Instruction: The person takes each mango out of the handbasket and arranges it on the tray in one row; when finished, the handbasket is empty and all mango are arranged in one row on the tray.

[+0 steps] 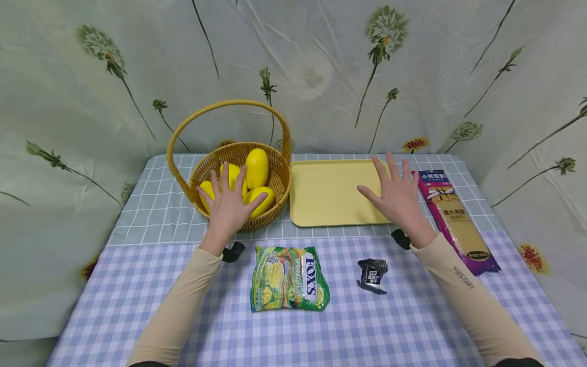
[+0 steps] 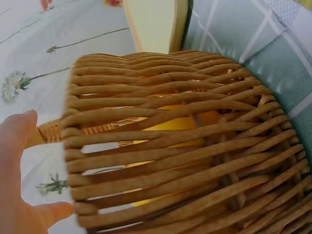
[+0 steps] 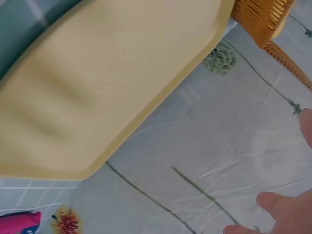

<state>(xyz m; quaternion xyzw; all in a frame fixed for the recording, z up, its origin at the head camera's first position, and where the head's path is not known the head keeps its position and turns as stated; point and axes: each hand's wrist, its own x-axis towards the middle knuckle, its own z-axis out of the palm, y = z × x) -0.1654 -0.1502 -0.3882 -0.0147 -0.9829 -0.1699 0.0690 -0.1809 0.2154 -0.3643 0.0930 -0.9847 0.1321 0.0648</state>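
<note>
My left hand (image 1: 228,209) is spread with straight fingers over the front of a wicker basket (image 1: 283,186), holding nothing. Inside the basket lie several yellow, mango-like fruits (image 1: 257,168), partly covered by that hand. In the left wrist view the woven basket side (image 2: 185,146) fills most of the picture, and the thumb and a finger (image 2: 19,129) show at the left. Above the right end of a pale yellow tray (image 1: 330,193), my right hand (image 1: 400,201) is likewise spread and holds nothing. The right wrist view has the tray (image 3: 112,73) below, with fingertips at the lower right.
A green Fox's candy bag (image 1: 289,279) lies at the front middle, with a small black packet (image 1: 372,276) to its right. Along the right edge rests a purple pasta pack (image 1: 456,219). Behind the table hangs a flowered curtain (image 1: 316,76). The basket's tall handle (image 1: 229,103) arches upward.
</note>
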